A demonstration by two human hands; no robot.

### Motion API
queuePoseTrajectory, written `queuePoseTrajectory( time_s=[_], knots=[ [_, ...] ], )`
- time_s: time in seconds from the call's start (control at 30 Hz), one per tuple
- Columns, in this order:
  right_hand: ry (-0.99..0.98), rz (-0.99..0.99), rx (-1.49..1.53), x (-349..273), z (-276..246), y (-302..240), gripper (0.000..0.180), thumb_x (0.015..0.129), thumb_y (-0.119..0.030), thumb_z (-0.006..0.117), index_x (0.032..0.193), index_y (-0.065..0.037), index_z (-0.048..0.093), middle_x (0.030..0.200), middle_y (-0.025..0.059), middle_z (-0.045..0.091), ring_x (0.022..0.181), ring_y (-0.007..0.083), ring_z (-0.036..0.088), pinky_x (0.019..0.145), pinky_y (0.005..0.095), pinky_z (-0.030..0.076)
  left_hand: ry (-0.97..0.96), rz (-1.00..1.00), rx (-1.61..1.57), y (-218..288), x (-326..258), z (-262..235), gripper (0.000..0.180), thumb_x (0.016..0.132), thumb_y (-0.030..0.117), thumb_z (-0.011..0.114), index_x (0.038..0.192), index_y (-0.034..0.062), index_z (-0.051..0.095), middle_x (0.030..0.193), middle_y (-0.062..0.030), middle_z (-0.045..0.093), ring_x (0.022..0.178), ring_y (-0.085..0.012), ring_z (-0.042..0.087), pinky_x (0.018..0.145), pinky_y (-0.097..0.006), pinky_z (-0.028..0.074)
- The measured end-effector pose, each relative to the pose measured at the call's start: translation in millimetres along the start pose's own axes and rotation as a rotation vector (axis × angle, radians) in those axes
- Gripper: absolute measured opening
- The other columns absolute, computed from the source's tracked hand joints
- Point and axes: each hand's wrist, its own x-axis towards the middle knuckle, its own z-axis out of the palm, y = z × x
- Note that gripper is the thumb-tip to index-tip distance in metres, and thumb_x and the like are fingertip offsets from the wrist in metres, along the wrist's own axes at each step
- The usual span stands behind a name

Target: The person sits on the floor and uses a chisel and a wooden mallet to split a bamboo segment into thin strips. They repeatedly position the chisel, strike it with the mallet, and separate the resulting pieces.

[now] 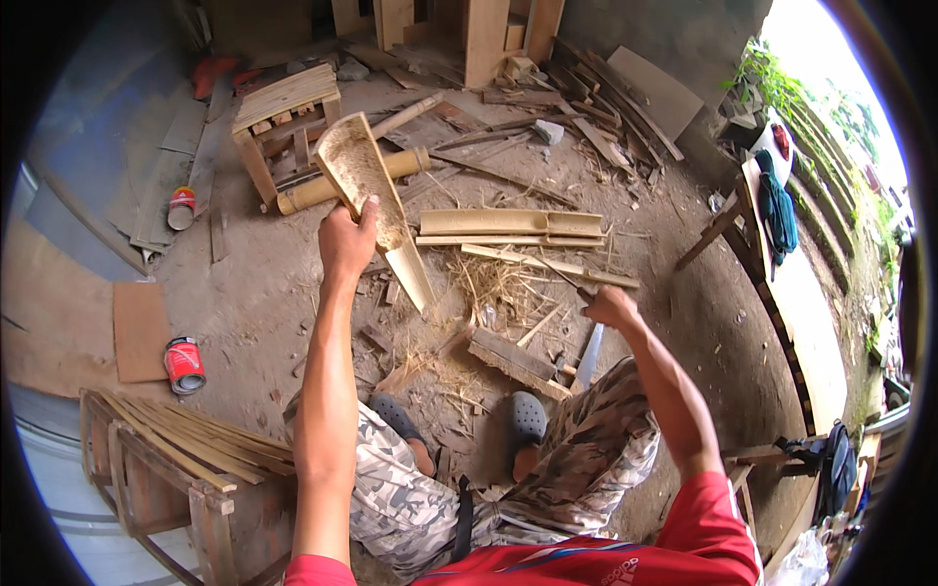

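Gripping a split bamboo half (376, 200) in closed left-hand fingers (347, 239), right hand (611, 308) clenched on a long blade (589, 354): a glancing stroke risks cutting those fingers.

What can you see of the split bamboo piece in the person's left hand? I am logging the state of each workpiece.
The split bamboo piece is a half-round trough of pale tan bamboo, its hollow inner face turned toward the camera and looking rough and fibrous. It is held tilted, wide end up and away, narrow end pointing down toward the shavings on the dirt floor. The left hand grips its edge near the middle. The right hand, holding a long blade, is apart from it.
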Motion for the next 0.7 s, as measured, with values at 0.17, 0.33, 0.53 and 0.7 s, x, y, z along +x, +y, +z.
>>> queuePoseTrajectory(
  time_s=[0.17,0.33,0.53,0.7],
  knots=[
    [0.073,-0.149,0.564,-28,-17,-38,0.051,0.083,-0.046,0.073,0.094,0.004,0.069,0.070,0.0137,0.066,0.066,0.0189,0.065,0.061,0.0384,0.052,-0.174,0.128,-0.187,-17,-12,17,0.047,0.096,0.048,0.061,0.071,0.0087,0.065,0.056,-0.0023,0.060,0.040,-0.0103,0.047,0.038,-0.030,0.037],
    [0.279,-0.294,0.856,-34,-21,-98,0.045,0.088,-0.048,0.071,0.086,-0.003,0.064,0.067,0.0064,0.060,0.060,0.0160,0.054,0.058,0.0374,0.044,-0.147,0.280,-0.064,-16,-25,37,0.055,0.098,0.055,0.054,0.074,0.0079,0.067,0.052,-0.0020,0.056,0.039,-0.0104,0.045,0.036,-0.030,0.039],
    [0.330,-0.493,1.277,-53,-28,-126,0.046,0.089,-0.047,0.072,0.087,-0.003,0.060,0.063,-0.0018,0.051,0.057,0.0090,0.047,0.051,0.0290,0.039,-0.011,0.566,-0.015,3,-46,42,0.035,0.096,0.039,0.060,0.096,0.0066,0.072,0.069,-0.0147,0.069,0.052,-0.0296,0.064,0.050,-0.039,0.053],
    [0.269,-0.517,1.363,-76,-30,-128,0.050,0.080,-0.043,0.084,0.099,-0.004,0.059,0.072,-0.0029,0.053,0.061,0.0074,0.051,0.053,0.0252,0.045,-0.109,0.539,0.148,5,-64,54,0.033,0.092,0.035,0.060,0.115,0.0113,0.068,0.076,-0.0152,0.071,0.066,-0.0339,0.069,0.060,-0.042,0.058]
  ],
)
